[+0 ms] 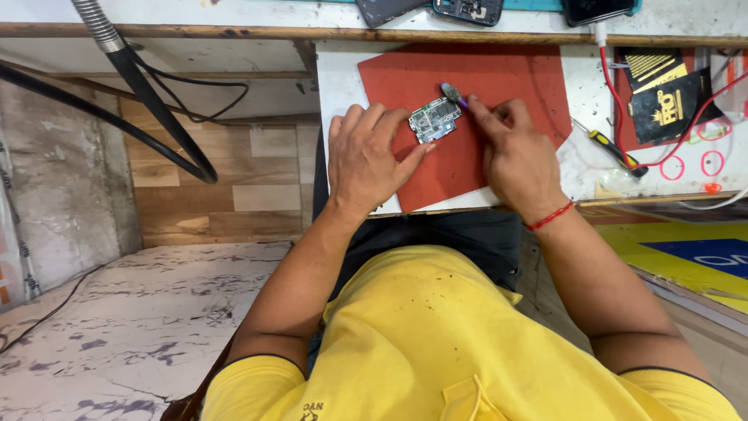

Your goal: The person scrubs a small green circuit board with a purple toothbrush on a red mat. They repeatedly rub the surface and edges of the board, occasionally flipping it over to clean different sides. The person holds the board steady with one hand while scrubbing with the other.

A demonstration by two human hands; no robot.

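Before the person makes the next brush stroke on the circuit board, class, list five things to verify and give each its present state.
1. Circuit board lies on the red mat: ok.
2. Left hand steadies the board at its edge with the fingertips: ok.
3. Right hand grips the small brush: ok.
4. Brush head meets the board's upper right corner: cannot tell whether it touches.
5. Yellow-handled screwdriver and red cable lie clear of the board, off to the right: ok.
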